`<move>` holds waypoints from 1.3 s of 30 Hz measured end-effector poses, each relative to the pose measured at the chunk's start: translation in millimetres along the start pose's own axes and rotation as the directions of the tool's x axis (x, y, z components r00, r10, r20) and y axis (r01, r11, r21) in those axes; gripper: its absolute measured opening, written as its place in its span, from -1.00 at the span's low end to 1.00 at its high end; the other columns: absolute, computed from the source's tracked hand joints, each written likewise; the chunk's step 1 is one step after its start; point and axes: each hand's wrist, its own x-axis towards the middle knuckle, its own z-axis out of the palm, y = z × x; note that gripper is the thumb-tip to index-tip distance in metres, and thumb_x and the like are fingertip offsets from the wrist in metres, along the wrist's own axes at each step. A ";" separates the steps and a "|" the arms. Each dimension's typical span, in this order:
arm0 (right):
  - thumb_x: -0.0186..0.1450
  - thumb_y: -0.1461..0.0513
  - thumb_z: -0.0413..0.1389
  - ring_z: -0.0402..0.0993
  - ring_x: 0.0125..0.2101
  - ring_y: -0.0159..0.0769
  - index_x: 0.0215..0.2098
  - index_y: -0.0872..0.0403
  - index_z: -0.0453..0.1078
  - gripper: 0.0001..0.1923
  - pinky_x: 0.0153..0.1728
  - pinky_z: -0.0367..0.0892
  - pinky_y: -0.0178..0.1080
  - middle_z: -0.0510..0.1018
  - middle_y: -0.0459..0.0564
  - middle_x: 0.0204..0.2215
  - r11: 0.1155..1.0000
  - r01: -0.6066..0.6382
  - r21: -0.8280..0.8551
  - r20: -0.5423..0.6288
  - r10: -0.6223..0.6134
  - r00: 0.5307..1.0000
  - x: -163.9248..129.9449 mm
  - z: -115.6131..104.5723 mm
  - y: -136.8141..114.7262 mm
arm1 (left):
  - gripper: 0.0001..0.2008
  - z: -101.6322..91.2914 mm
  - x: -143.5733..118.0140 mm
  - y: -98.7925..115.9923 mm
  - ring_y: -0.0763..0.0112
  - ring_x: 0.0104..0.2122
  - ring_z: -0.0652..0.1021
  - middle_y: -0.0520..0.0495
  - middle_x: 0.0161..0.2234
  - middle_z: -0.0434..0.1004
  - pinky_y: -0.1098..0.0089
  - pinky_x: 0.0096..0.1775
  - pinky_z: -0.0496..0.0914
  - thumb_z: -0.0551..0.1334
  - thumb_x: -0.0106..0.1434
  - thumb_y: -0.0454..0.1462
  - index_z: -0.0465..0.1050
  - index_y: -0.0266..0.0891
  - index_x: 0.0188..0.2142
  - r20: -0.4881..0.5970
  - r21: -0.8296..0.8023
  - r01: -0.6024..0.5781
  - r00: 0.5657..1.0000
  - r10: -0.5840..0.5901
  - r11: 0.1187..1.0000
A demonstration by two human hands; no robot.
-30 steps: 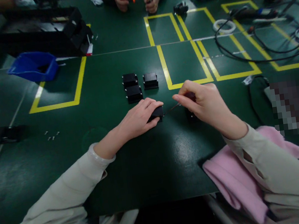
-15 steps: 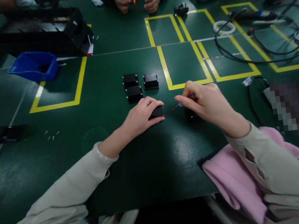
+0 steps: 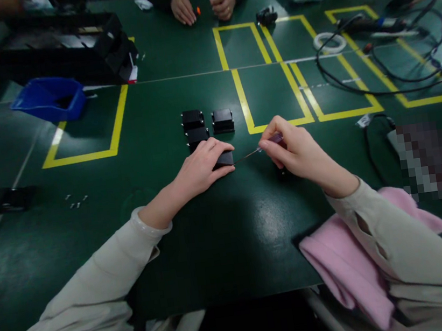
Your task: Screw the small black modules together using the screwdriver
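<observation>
My left hand [image 3: 207, 164] is closed around a small black box [image 3: 225, 158] and holds it on the green table. In my right hand [image 3: 289, 145] is a screwdriver [image 3: 249, 155], gripped by its purplish handle, its thin shaft pointing left. The tip meets the near right corner of the box, where a screw may sit; that spot is too small to make out. Just beyond my left hand, several similar black boxes with silver screws at their ends stand together, one of them [image 3: 222, 120] on the right. Another dark piece lies under my right hand, mostly hidden.
Several loose screws [image 3: 77, 200] lie at the left. A blue bin [image 3: 49, 99] stands before a black rack [image 3: 55, 51]. Cables [image 3: 390, 90] and a white ring [image 3: 329, 42] are at the right, a pink cloth [image 3: 348, 268] at the near edge. Across the table are a co-worker's hands [image 3: 223, 4].
Both my hands have shifted slightly left, the box and screwdriver with them, the screwdriver tip now at the box's corner. The co-worker's left-side hand has opened and lowered beside the orange item.
</observation>
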 end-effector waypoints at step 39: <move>0.49 -0.01 0.22 0.34 -0.68 -0.46 -0.21 -0.01 0.32 -0.70 -0.61 0.17 -0.32 0.39 -0.26 -0.59 0.943 -0.043 0.329 -0.135 0.092 0.987 -0.9 27.9 12.0 | -0.60 0.1 -9.0 -2.7 0.02 0.07 0.54 -0.21 0.09 0.54 0.14 -0.07 0.50 0.36 0.41 -0.09 0.40 -0.19 0.14 -0.053 0.092 0.026 0.998 -0.021 0.995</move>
